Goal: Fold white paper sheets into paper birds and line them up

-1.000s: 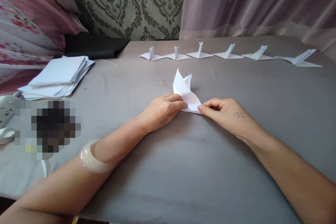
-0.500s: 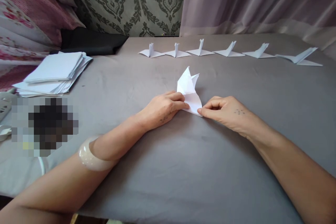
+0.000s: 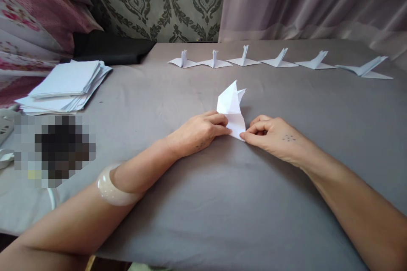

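A partly folded sheet of white paper (image 3: pixel 233 108) stands up from the grey cloth at the middle, with two pointed flaps at its top. My left hand (image 3: pixel 203 132) grips its lower left edge, fingers closed over the fold. At the lower right corner, the thumb and forefinger of my right hand (image 3: pixel 270 135) pinch the paper. The fingers hide part of the lower edge.
Several folded white paper figures (image 3: pixel 244 60) stand in a row at the back. A stack of white paper (image 3: pixel 65 80) lies at the left, near a black cloth (image 3: pixel 111 48). A white power strip (image 3: pixel 6 127) and a blurred-out patch are at the left edge. The grey cloth (image 3: pixel 206 216) covers the surface.
The upper part of the folded paper has shifted slightly to the right. My left hand has moved a little to the right with it; my right hand keeps its pinch on the corner.
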A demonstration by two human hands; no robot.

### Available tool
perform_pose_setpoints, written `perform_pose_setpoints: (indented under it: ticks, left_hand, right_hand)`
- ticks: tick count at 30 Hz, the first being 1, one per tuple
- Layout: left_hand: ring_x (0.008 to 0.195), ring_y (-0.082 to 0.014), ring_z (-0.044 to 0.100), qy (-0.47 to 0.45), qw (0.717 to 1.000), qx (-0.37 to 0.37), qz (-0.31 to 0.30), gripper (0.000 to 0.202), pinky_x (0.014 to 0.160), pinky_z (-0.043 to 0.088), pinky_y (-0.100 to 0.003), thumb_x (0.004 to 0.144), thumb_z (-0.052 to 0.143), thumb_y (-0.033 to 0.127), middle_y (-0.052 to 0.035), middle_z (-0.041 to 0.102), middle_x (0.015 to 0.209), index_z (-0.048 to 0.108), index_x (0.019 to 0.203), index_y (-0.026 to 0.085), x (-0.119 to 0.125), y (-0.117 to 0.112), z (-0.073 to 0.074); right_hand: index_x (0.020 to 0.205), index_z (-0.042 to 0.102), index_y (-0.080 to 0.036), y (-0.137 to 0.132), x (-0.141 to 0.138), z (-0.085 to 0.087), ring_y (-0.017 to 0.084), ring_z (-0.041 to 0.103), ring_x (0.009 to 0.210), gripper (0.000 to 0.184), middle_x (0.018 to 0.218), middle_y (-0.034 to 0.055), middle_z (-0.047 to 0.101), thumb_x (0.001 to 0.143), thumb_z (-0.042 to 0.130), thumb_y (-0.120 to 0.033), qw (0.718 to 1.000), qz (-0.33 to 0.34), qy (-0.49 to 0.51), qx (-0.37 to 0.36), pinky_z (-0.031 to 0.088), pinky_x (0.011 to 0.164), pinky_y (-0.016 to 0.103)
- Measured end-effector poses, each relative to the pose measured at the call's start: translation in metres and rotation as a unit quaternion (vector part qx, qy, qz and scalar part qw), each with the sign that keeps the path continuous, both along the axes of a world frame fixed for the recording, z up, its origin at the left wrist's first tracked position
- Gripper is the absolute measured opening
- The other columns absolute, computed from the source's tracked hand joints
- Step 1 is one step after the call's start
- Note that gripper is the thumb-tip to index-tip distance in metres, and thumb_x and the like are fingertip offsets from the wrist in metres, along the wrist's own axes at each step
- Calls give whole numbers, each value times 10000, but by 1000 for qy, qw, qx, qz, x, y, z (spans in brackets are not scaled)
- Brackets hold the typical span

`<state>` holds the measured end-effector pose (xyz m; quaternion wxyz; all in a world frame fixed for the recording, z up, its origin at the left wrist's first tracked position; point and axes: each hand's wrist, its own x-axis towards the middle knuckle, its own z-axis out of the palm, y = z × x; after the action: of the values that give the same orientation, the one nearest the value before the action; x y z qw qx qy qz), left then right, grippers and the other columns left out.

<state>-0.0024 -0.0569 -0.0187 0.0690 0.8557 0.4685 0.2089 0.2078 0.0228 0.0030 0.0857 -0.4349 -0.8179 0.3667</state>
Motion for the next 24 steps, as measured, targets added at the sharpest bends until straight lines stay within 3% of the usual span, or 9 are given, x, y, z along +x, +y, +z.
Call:
perform_pose_setpoints:
  ticks: [9, 13, 19, 24]
  left_hand:
    - [876, -180, 512, 79, 997, 4, -21, 421, 733, 459, -267, 952, 341, 119, -77, 605, 980, 632, 1217, 268, 1, 0, 5]
    - [905, -188, 509, 96, 995, -4, -32, 404, 766, 456, -277, 972, 297, 150, -91, 596, 998, 627, 1194, 220, 5, -2, 10]
    - [866, -187, 509, 126, 992, -8, -10, 409, 657, 444, -250, 938, 367, 133, -78, 587, 985, 573, 1269, 258, 6, -6, 12]
    - [871, -172, 558, 94, 995, -17, 13, 347, 713, 483, -256, 920, 381, 113, -67, 621, 929, 678, 1079, 195, 6, -7, 11]
  right_hand:
    - [545, 599, -205, -3, 2, -6, 80, 482, 545, 266, 883, -1, 616, 728, 628, -397, 999, -16, -15, 31, 386, 507, 262]
    - [699, 632, -229, -6, 8, -6, 109, 544, 630, 93, 836, -14, 619, 758, 610, -297, 997, -21, -3, 73, 431, 574, 261]
    - [992, 677, -247, -32, 8, -2, 128, 563, 759, 264, 914, 6, 627, 895, 447, -160, 971, 99, 5, 216, 426, 674, 274]
    - [928, 681, -169, -46, 6, -5, 157, 522, 716, 269, 817, 43, 588, 932, 413, -192, 918, 153, -61, 361, 382, 657, 317]
